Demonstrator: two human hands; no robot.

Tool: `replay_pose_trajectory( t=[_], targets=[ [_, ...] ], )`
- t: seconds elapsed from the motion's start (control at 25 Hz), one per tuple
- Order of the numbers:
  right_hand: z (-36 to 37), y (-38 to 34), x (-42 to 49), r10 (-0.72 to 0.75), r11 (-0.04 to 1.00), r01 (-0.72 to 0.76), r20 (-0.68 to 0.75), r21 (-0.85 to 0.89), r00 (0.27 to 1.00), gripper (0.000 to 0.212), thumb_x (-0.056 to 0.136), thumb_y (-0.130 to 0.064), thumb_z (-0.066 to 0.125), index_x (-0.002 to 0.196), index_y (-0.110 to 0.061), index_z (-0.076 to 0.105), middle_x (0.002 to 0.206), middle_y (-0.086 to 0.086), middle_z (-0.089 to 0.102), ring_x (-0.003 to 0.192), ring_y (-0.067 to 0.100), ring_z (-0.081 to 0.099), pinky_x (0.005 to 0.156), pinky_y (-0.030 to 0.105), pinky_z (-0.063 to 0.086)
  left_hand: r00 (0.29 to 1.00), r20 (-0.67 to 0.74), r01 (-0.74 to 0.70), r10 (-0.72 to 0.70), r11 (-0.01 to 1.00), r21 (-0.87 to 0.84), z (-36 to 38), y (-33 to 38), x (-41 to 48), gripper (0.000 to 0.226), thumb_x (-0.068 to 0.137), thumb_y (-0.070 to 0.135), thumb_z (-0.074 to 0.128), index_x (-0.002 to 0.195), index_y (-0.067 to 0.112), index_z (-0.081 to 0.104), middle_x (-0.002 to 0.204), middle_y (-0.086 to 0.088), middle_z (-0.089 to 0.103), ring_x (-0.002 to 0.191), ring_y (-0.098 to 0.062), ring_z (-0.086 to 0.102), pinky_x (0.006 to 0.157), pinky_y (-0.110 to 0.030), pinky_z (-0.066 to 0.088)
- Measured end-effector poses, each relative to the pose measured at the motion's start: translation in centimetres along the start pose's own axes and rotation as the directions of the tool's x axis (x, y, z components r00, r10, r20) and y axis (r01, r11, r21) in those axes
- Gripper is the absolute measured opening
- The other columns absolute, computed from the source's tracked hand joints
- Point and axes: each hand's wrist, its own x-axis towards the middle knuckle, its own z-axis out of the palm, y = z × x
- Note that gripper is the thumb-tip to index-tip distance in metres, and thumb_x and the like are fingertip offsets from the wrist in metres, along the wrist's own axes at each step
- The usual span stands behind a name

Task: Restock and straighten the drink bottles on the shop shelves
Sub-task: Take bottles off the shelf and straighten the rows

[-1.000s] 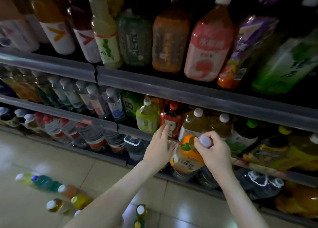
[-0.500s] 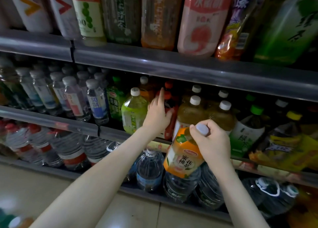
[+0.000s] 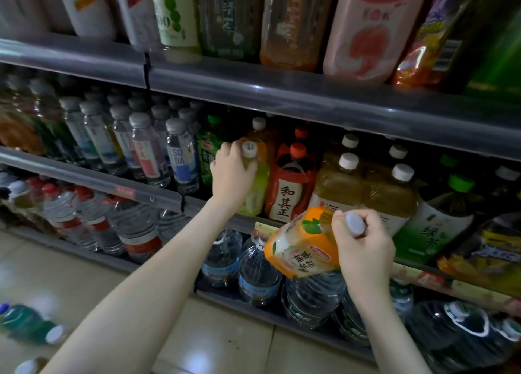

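Fingers (image 3: 226,150) of my left hand (image 3: 231,176) are gripping the shelved green bottle (image 3: 258,189). My right hand (image 3: 363,244) is clasping the tilted orange bottle (image 3: 301,249).

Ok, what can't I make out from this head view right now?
Head view:
Top-shelf bottles: caps cut off by the top edge.
Yellow-green bottle: label largely behind the left hand.
Orange bottle: neck covered by the right hand.
Floor bottles: blurred, cut by the left edge.

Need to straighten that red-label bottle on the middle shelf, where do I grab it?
Take the red-label bottle by its narrow neck under the red cap, reaching in from the front: it stands upright with neighbours crowding both sides.
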Motion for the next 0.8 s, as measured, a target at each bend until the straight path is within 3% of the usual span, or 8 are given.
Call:
replay_pose_trajectory(
  t=[0.08, 0.16, 0.28, 0.4, 0.48, 0.68, 0.8],
  targets=[
    [0.9, -1.1, -0.3, -0.005, 1.0, 0.005, -0.021, 0.019, 1.0, 0.016, 0.088, -0.028, 0.062, 0.078, -0.019, 0.053, 0.07, -0.007, 0.054, 0.068, 0.009, 0.051, 0.062, 0.032, 0.044, 0.999, 0.042, -0.026, 0.027, 0.999, -0.026, -1.0, -0.5, -0.6, 0.041, 0.092, 0.032, 0.059, 0.12, 0.004, 0.05, 0.112, -0.015, 0.056, 0.104, -0.033, 0.053, 0.088, -0.04, 0.04],
    [1.4, -2.3, -0.5, 0.002, 1.0, -0.001, -0.028, 0.02, 1.0, 0.016, 0.089, -0.031, 0.058, 0.081, -0.019, 0.053, 0.073, -0.006, 0.053, 0.068, 0.01, 0.051, 0.061, 0.031, 0.043, 0.994, 0.089, -0.061, 0.065, 0.997, -0.049, -1.9, -1.0, -1.4, 0.041, 0.095, 0.031, 0.054, 0.12, 0.0, 0.047, 0.107, -0.019, 0.06, 0.094, -0.035, 0.06, 0.071, -0.03, 0.04],
    [1.7, -3.8, -0.6, -0.007, 0.999, 0.009, -0.053, 0.031, 0.999, 0.012, 0.091, -0.031, 0.057, 0.081, -0.027, 0.05, 0.074, -0.005, 0.054, 0.068, 0.015, 0.052, 0.063, 0.034, 0.045, 0.982, -0.007, -0.189, 0.189, 0.981, -0.037, -3.8, -1.1, -2.1, 0.052, 0.094, 0.042, 0.048, 0.113, -0.007, 0.05, 0.091, -0.02, 0.064, 0.074, -0.034, 0.065, 0.057, -0.021, 0.037],
    [2.7, -5.5, -0.5, 0.001, 0.998, 0.004, -0.08, 0.058, 0.997, 0.011, 0.092, -0.031, 0.056, 0.084, -0.028, 0.049, 0.077, -0.007, 0.054, 0.069, 0.013, 0.053, 0.063, 0.032, 0.045, 0.961, -0.22, -0.202, 0.166, 0.968, -0.151, -7.6, -0.6, -1.0, 0.055, 0.095, 0.046, 0.04, 0.108, -0.006, 0.051, 0.088, -0.017, 0.064, 0.075, -0.017, 0.057, 0.068, -0.015, 0.035],
    [4.0, -6.8, -0.4, -0.009, 0.997, 0.015, -0.09, 0.073, 0.996, 0.01, 0.093, -0.029, 0.055, 0.089, -0.021, 0.05, 0.078, -0.009, 0.053, 0.069, 0.008, 0.051, 0.063, 0.03, 0.043, 0.943, -0.301, -0.197, 0.145, 0.969, -0.15, -10.4, -0.6, -0.7, 0.05, 0.095, 0.04, 0.041, 0.108, -0.007, 0.051, 0.089, -0.015, 0.063, 0.081, -0.015, 0.052, 0.07, -0.013, 0.035],
    [9.7, -9.3, 1.6, -0.061, 0.996, 0.063, -0.039, 0.063, 0.997, 0.01, 0.095, -0.031, 0.053, 0.089, -0.024, 0.048, 0.078, -0.011, 0.052, 0.07, 0.007, 0.05, 0.064, 0.031, 0.043, 0.936, -0.283, -0.205, 0.21, 0.978, 0.047, -14.1, -4.2, -1.9, 0.051, 0.097, 0.043, 0.04, 0.106, -0.005, 0.054, 0.084, -0.011, 0.066, 0.073, -0.016, 0.06, 0.064, -0.015, 0.038],
    [13.0, -9.6, 3.2, -0.189, 0.981, 0.188, -0.018, -0.054, 0.982, 0.014, 0.095, -0.033, 0.052, 0.092, -0.02, 0.048, 0.08, -0.01, 0.051, 0.069, 0.012, 0.051, 0.057, 0.025, 0.036, 0.921, -0.29, -0.209, 0.262, 0.957, 0.201, -15.4, -6.0, -2.3, 0.051, 0.099, 0.047, 0.036, 0.106, 0.0, 0.053, 0.077, -0.008, 0.066, 0.061, -0.022, 0.065, 0.049, -0.022, 0.043]
  ],
)
